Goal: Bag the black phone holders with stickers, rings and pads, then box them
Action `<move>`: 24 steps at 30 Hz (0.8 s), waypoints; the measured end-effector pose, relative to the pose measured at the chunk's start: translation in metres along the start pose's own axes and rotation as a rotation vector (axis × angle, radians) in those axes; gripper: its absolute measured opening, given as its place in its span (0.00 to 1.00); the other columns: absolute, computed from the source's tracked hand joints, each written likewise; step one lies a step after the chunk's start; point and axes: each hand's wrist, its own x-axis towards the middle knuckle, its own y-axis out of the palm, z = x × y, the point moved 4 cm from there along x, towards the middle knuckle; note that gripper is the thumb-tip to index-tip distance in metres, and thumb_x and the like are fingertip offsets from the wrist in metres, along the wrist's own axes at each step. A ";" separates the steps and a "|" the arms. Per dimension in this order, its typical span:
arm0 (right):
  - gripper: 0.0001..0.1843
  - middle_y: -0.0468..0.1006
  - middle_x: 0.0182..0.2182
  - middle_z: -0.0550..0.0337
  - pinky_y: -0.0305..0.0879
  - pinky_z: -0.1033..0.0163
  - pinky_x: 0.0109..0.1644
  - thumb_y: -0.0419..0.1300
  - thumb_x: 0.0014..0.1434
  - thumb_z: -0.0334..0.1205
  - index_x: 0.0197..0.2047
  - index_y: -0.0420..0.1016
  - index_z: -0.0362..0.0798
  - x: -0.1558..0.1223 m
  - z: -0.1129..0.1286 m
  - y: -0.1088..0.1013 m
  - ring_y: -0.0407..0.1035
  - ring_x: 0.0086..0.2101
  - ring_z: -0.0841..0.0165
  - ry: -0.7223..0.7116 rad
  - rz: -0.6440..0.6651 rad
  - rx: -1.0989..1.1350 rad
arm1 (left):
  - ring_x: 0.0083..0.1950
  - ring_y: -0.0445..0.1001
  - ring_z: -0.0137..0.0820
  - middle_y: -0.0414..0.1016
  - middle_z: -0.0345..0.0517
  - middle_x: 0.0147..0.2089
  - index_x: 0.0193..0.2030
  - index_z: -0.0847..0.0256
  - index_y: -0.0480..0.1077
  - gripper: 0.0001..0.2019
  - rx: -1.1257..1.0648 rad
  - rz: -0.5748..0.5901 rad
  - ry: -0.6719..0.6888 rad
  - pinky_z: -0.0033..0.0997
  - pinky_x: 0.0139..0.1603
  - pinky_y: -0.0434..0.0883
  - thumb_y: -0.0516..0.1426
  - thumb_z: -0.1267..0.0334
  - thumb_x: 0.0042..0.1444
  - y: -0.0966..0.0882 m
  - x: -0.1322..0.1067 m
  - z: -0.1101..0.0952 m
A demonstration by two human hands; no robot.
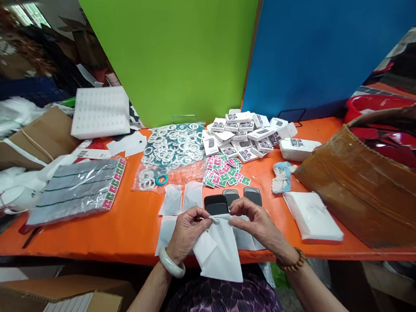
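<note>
Three flat black devices (230,200) lie just beyond the hands, with small white sleeves (180,198) beside them on the orange table (127,227). Bare tabletop remains at the near edge. Left hand (186,232) and right hand (256,222), fingers curled, pinch a white paper pouch (221,250) over the table's edge.

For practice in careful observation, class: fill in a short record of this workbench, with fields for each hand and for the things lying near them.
Left hand: pinches the top edge of the white pouch
Right hand: pinches the same edge
Just beyond: dark flat cases, loose stickers
Further back: small white boxes, bag of rings
Surface: orange table
</note>
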 end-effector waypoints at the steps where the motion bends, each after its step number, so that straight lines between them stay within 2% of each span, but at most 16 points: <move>1: 0.10 0.69 0.33 0.61 0.61 0.61 0.43 0.65 0.52 0.45 0.31 0.70 0.49 -0.002 0.000 0.001 0.64 0.36 0.67 -0.011 0.009 -0.012 | 0.27 0.64 0.24 0.70 0.38 0.26 0.29 0.62 0.73 0.09 0.022 -0.010 0.015 0.22 0.30 0.60 0.64 0.60 0.46 0.001 0.000 -0.002; 5: 0.14 0.66 0.30 0.61 0.61 0.62 0.40 0.64 0.53 0.49 0.28 0.67 0.49 -0.003 0.004 0.003 0.61 0.34 0.67 -0.013 0.046 0.041 | 0.25 0.64 0.24 0.71 0.39 0.24 0.27 0.62 0.74 0.06 0.154 -0.021 0.087 0.23 0.28 0.60 0.64 0.62 0.46 0.005 -0.004 -0.014; 8: 0.16 0.65 0.30 0.62 0.60 0.63 0.38 0.63 0.53 0.51 0.27 0.64 0.50 -0.001 0.009 0.003 0.61 0.33 0.68 0.008 0.058 0.130 | 0.27 0.67 0.26 0.74 0.41 0.26 0.27 0.61 0.75 0.03 0.221 0.002 0.164 0.25 0.30 0.63 0.63 0.64 0.46 0.010 -0.007 -0.023; 12: 0.14 0.67 0.33 0.60 0.62 0.61 0.41 0.62 0.55 0.49 0.29 0.64 0.50 0.000 0.012 -0.001 0.63 0.36 0.67 -0.045 -0.031 0.191 | 0.28 0.69 0.28 0.75 0.41 0.27 0.27 0.60 0.75 0.02 0.221 -0.050 0.230 0.25 0.31 0.64 0.62 0.65 0.47 0.012 -0.009 -0.030; 16: 0.07 0.68 0.38 0.56 0.61 0.57 0.50 0.61 0.58 0.44 0.35 0.67 0.52 -0.005 0.019 -0.001 0.64 0.44 0.62 -0.217 -0.073 -0.061 | 0.27 0.68 0.27 0.75 0.41 0.27 0.27 0.59 0.75 0.01 0.217 -0.098 0.267 0.25 0.30 0.64 0.62 0.65 0.46 0.014 -0.010 -0.033; 19: 0.02 0.67 0.43 0.54 0.61 0.57 0.50 0.58 0.60 0.39 0.36 0.68 0.52 -0.010 0.026 0.004 0.64 0.45 0.62 -0.292 -0.042 -0.305 | 0.28 0.70 0.28 0.76 0.41 0.28 0.28 0.59 0.76 0.01 0.219 -0.107 0.290 0.25 0.31 0.65 0.62 0.65 0.47 0.014 -0.010 -0.033; 24: 0.03 0.69 0.44 0.54 0.61 0.58 0.49 0.53 0.63 0.34 0.36 0.64 0.51 -0.011 0.032 0.009 0.65 0.45 0.63 -0.317 -0.027 -0.349 | 0.28 0.71 0.28 0.76 0.42 0.28 0.28 0.59 0.76 0.02 0.214 -0.109 0.289 0.25 0.31 0.66 0.63 0.65 0.47 0.011 -0.009 -0.029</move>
